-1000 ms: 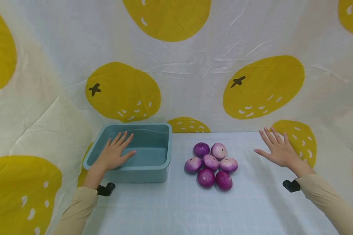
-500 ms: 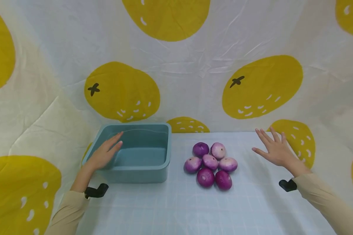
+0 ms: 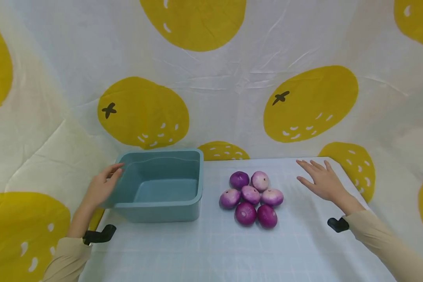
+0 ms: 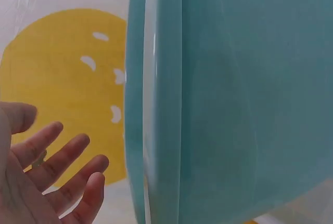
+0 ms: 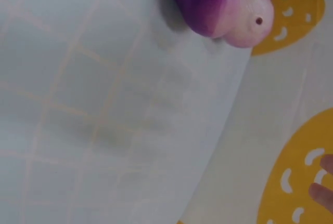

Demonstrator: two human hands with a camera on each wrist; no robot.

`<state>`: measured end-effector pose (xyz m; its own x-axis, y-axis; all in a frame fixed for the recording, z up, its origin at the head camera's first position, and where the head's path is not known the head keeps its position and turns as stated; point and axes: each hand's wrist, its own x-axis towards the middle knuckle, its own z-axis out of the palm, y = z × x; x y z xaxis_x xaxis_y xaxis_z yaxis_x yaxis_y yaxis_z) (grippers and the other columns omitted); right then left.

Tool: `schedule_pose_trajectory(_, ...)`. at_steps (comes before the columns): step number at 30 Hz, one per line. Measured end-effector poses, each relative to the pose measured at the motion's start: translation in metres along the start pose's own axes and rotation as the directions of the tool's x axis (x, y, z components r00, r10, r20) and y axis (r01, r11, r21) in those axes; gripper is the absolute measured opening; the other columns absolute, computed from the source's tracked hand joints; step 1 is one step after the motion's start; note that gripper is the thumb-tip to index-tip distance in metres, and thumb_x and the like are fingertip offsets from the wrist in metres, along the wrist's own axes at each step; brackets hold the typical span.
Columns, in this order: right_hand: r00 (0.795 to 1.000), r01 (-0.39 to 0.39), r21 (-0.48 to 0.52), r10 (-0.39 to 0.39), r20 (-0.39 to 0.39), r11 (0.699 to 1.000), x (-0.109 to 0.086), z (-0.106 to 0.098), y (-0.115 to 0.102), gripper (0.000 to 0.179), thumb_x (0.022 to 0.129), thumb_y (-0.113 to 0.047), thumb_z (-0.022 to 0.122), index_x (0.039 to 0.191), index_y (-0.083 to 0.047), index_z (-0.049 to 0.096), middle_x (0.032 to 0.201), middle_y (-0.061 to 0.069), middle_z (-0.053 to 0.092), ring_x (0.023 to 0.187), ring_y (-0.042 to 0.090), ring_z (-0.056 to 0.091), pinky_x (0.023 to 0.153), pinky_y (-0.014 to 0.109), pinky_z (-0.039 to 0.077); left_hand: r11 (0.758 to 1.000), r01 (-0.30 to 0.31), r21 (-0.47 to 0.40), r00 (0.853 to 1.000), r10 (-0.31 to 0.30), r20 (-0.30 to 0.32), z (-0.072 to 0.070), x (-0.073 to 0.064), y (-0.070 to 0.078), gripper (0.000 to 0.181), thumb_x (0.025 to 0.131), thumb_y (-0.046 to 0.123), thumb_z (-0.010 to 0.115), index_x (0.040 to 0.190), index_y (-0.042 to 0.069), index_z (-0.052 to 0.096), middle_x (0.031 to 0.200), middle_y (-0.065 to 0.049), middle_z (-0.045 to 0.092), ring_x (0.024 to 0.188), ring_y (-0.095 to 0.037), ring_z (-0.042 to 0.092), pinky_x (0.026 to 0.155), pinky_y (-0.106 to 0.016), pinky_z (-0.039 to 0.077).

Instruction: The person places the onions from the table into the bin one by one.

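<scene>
A teal plastic bin (image 3: 162, 213) stands at the left of the table with nothing in it. My left hand (image 3: 100, 186) hovers by its left side, fingers loosely bent and holding nothing. In the left wrist view that hand (image 4: 52, 182) is outside the bin, apart from the rim (image 4: 162, 104). Several purple onions (image 3: 245, 214) lie in a close cluster right of the bin. To the right of them, my right hand (image 3: 322, 182) hangs above the table with fingers extended, holding nothing. Only two of its fingertips (image 5: 323, 195) show in the right wrist view, far from the onions (image 5: 208, 3).
A pale checked cloth covers the table (image 3: 211, 254). Behind and at the sides hangs a white sheet (image 3: 229, 105) printed with large yellow fruit. The table's back edge runs just behind the bin and onions.
My left hand has moved left from over the bin to its left side, and its fingers have turned sideways. My right hand has drifted slightly left. Bin and onions stay in place.
</scene>
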<state>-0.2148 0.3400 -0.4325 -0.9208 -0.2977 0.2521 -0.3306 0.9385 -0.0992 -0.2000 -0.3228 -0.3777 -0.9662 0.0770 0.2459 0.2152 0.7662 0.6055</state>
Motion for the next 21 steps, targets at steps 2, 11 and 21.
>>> schedule_pose_trajectory(2, 1.0, 0.01, 0.005, -0.01, 0.005, 1.0, 0.001, 0.0, -0.003, 0.058, 0.094, -0.039, 0.057, 0.141, -0.008, 0.045, 0.139, 0.023, 0.051, 0.128, 0.048, 0.042, 0.11, 0.069, 0.015, 1.0, 0.016, 0.017, 1.0, -0.016, -0.016, -0.003, -0.001, -0.004, 0.047, 0.104, 0.029, 0.038, 0.138, -0.003, 0.046, 0.127, -0.033, 0.055, 0.11, -0.048, 0.053, 0.086, -0.061, 0.045)
schedule_pose_trajectory(11, 0.999, 0.038, -0.003, -0.037, 0.026, 0.999, -0.001, 0.009, -0.014, 0.054, 0.093, -0.033, 0.059, 0.139, -0.007, 0.048, 0.132, 0.023, 0.058, 0.122, 0.047, 0.048, 0.099, 0.067, 0.033, 0.984, 0.178, -0.026, 0.984, -0.177, 0.03, -0.017, -0.002, -0.016, 0.054, 0.104, 0.032, 0.037, 0.141, -0.006, 0.04, 0.124, -0.034, 0.055, 0.094, -0.031, 0.065, 0.063, -0.015, 0.048)
schedule_pose_trajectory(21, 1.0, 0.011, 0.078, -0.012, 0.015, 0.997, -0.001, 0.024, -0.014, 0.052, 0.093, -0.034, 0.06, 0.136, -0.007, 0.051, 0.125, 0.022, 0.063, 0.107, 0.044, 0.059, 0.086, 0.062, 0.044, 0.94, 0.31, -0.146, 0.95, -0.299, 0.091, -0.019, 0.012, -0.036, 0.062, 0.104, 0.039, 0.03, 0.147, -0.006, 0.03, 0.145, -0.035, 0.036, 0.128, -0.047, 0.038, 0.103, -0.062, 0.034)
